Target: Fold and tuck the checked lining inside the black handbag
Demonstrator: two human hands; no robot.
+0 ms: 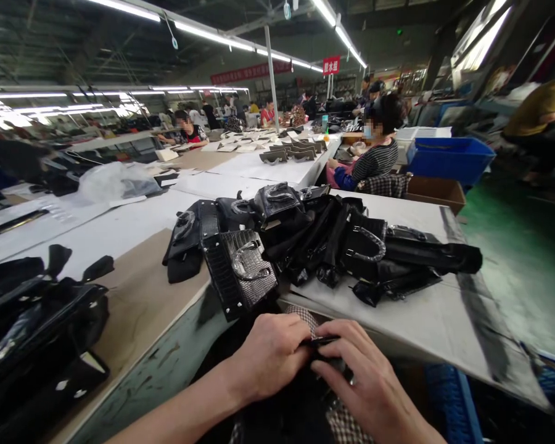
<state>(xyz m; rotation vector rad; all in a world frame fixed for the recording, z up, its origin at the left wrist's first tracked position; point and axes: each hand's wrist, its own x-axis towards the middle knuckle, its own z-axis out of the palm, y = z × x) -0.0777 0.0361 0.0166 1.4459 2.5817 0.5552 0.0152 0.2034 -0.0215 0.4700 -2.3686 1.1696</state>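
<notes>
Low in the middle of the view, my left hand is closed with its thumb and fingers pinching the edge of a black bag piece. My right hand faces it and grips the same dark edge, fingers bent over the top and thumb beneath. Dark material hangs below both hands, and checked cloth shows under the right one. Just beyond my hands lies a black crocodile-pattern handbag with a plastic-wrapped handle. What the fingertips press on is partly hidden.
A heap of black handbags covers the near part of the white table. More black bag parts lie at left. A co-worker sits at right beyond the heap, near a blue bin. A blue crate stands low right.
</notes>
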